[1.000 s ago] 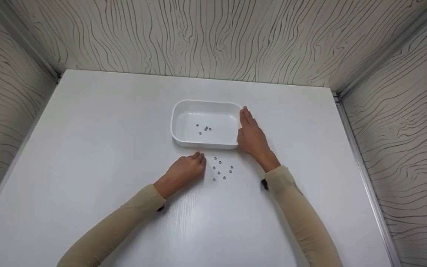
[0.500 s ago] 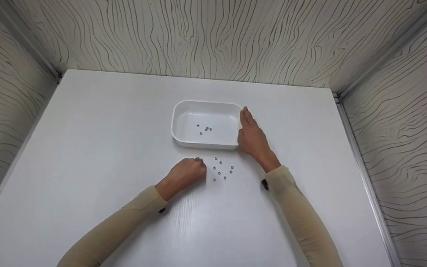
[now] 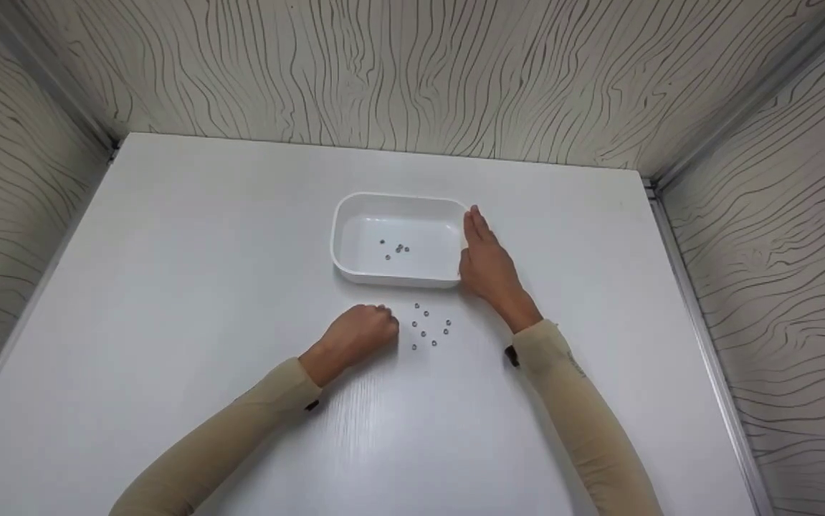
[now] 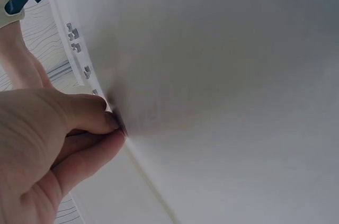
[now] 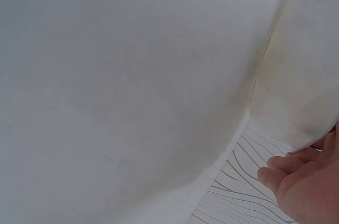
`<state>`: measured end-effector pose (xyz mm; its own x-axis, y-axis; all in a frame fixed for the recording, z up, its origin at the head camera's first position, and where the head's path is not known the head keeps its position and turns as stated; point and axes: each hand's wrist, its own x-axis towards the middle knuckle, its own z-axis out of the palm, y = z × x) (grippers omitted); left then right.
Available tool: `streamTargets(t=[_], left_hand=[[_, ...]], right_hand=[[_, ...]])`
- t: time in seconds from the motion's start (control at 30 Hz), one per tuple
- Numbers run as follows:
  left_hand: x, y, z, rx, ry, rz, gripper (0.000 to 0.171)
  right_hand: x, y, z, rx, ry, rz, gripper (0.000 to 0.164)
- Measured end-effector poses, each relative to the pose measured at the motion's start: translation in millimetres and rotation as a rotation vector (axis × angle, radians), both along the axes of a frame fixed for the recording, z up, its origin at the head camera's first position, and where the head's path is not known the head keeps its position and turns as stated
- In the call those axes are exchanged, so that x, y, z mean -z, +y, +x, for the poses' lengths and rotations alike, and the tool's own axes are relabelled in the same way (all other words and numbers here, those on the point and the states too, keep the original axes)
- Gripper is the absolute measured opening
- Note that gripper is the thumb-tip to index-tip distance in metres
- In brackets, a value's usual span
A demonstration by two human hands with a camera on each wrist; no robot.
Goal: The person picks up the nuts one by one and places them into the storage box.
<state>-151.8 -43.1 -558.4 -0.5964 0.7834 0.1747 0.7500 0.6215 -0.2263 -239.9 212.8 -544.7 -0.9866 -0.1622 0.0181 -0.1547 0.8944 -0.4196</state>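
Note:
A white rectangular tray [image 3: 355, 275] with rounded corners lies on the white table, with several small grey metal pieces [image 3: 398, 249] inside that look like nuts. Several more such nuts [image 3: 423, 334] are scattered in front of it. My left hand [image 3: 358, 335] rests just left of these. In the left wrist view, its thumb and fingertips [image 4: 115, 123] come together at the tabletop; whether a nut sits between them is hidden. My right hand [image 3: 489, 269] lies along the tray's right wall, its fingers extended against it.
The white tabletop [image 3: 204, 236] reaches to walls [image 3: 412, 79] with a wavy wood-grain pattern at the back and both sides. Grey metal rails [image 3: 713, 373] run along the table's sides.
My left hand's fingers have curled in and drawn slightly back from the tray's front wall over the last second. The right hand, tray and visible nuts stay in place.

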Motion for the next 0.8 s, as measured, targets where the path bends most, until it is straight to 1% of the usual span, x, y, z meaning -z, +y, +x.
streamTargets(t=[0.23, 0.57, 0.8], left_hand=[[-0.1, -1.7, -0.9, 0.018, 0.004, -0.026, 0.011], [0.0, -3.0, -2.0, 0.036, 0.002, -0.023, 0.011], [0.6, -3.4, -1.3, 0.037, 0.028, -0.030, 0.010]], right_hand=[[-0.1, -0.9, 0.1, 0.007, -0.006, 0.005, 0.063], [0.0, -0.7, 0.6, 0.014, -0.011, -0.016, 0.063], [0.8, -0.6, -0.1, 0.009, 0.002, 0.001, 0.062]])
